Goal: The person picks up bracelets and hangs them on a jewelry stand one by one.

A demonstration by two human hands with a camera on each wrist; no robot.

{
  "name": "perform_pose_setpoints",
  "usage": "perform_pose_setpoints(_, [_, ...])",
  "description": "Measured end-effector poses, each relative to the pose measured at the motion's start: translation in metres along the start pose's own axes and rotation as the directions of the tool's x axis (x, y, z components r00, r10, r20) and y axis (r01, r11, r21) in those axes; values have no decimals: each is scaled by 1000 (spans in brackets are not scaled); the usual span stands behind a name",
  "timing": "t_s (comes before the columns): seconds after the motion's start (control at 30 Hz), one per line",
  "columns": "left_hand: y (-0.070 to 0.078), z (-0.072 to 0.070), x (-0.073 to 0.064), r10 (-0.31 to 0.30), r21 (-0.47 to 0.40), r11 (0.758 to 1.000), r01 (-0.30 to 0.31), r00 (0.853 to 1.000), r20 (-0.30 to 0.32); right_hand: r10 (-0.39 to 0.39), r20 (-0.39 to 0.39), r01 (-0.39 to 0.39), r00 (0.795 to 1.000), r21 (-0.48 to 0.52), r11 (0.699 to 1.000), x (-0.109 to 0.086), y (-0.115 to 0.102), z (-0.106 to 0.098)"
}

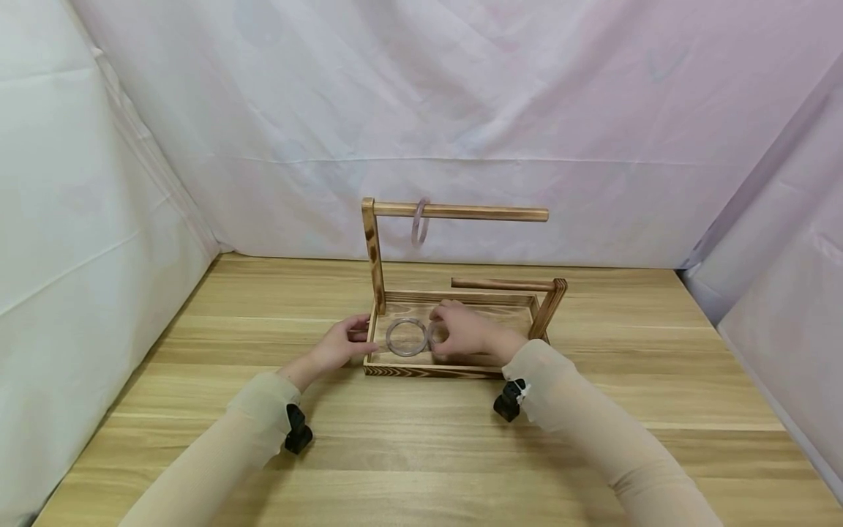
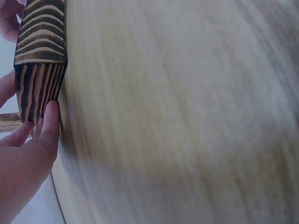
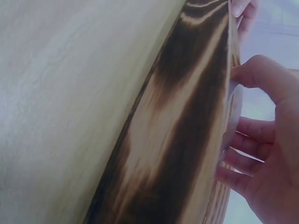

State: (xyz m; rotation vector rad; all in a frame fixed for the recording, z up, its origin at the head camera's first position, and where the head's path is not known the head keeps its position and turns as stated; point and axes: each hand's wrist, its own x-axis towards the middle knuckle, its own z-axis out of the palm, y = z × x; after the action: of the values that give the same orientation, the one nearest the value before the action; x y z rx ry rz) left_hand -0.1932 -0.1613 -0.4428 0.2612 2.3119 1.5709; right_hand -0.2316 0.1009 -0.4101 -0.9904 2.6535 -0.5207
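Right hand [image 1: 464, 331] first, going by the head view: a pale, glassy-looking round bangle [image 1: 431, 337] is gripped between its thumb and fingers, down inside a rectangular brown wooden tray [image 1: 428, 372] with scorched-looking grain. Just left of those fingertips, a second bangle, pale grey and translucent [image 1: 407, 354], is left lying flat; whether the two touch can't be told. Farther left, the tray's end wall is pinched by the left hand [image 1: 336, 345], thumb over the rim. Up high, past the right hand, a pale purple ring [image 1: 416, 228] is hung on a long brown wooden bar [image 1: 487, 213]; a shorter dark-brown wooden bar [image 1: 503, 284] is seen lower, just past that hand.

Step-wise, it'd probably be called a pick-up with the tray being steadied. For any lift, a firm pinch would be needed, and the shorter bar would have to be avoided.

Left wrist view: the left fingers are shown touching the outside of the end wall, mostly hidden from the head camera. No bangle can be made out.

Right wrist view: a sliver of bangle is shown between thumb and curled fingers, a grip half covered in the head view.
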Motion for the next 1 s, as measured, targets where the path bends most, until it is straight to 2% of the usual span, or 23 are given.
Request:
perform_pose_setpoints(0.33, [3,0,-2,1,-4,1000,-1,1000,-1,31,-25,-24,999,231,973,-6,-9,-6])
perform_pose_setpoints(0.5, [3,1,-2,0,-8,1000,0,1000,-4,15,-26,-7,1000,284,959,-10,-15,-10])
perform_pose_setpoints(0.73, [2,1,-1,-4,-15,1000,4,1000,-7,-51,-67,72,996,374,925,-16,-23,-18])
perform_pose_setpoints(1.0, [4,1,-2,-7,-10,1000,7,1000,-6,-57,-52,75,997,452,889,-24,-31,-28])
